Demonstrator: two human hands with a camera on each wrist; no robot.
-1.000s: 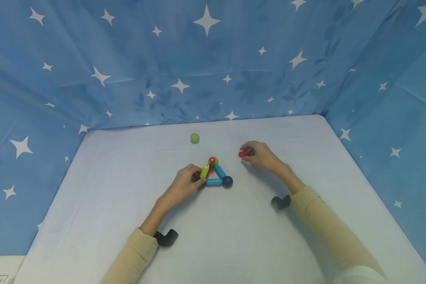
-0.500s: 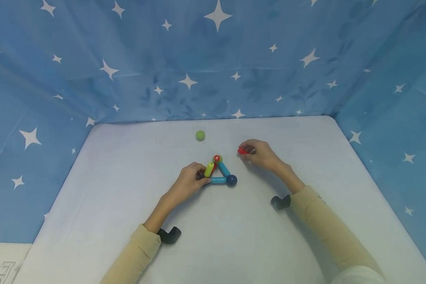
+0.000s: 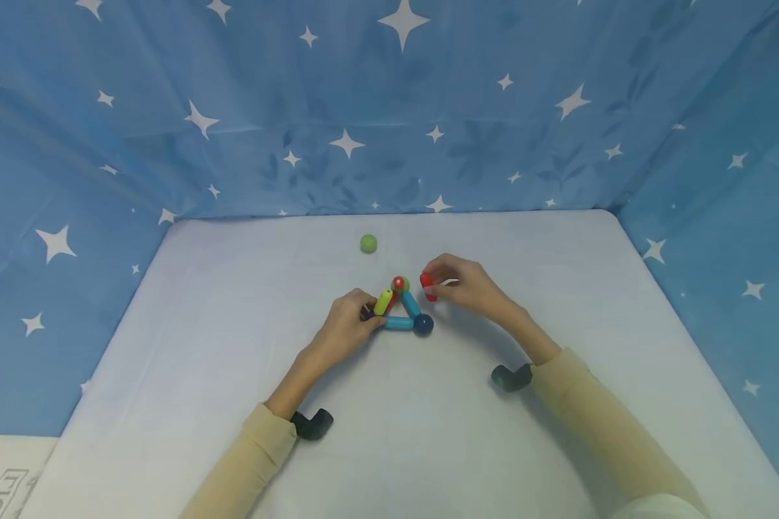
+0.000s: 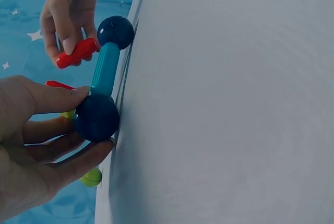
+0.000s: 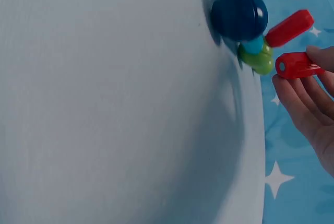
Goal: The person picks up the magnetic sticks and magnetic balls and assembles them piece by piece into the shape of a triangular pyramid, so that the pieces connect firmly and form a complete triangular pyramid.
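Note:
A triangle of magnetic rods and balls lies on the table, with blue rods (image 3: pixel 399 324), a dark blue ball (image 3: pixel 423 324) at its right corner and a green ball (image 5: pixel 255 59) at its far corner. My left hand (image 3: pixel 345 322) grips the dark blue ball (image 4: pixel 97 118) at the left corner. A yellow-green rod (image 3: pixel 383 302) rises from that corner, and a red rod (image 5: pixel 289 28) stands up from the far one. Just right of the triangle, my right hand (image 3: pixel 464 288) pinches another red rod (image 3: pixel 428 287), held nearly upright and apart from the structure.
A loose green ball (image 3: pixel 368 244) lies behind the triangle, near the back of the white table (image 3: pixel 389 447). Blue star-patterned cloth (image 3: pixel 266 108) hangs behind and at both sides. A dark device (image 3: pixel 313 424) sits at each wrist.
My right hand has come left towards the triangle and turned its red rod from lying sideways to nearly upright. The left hand keeps its grip on the corner ball. The head view has shifted slightly.

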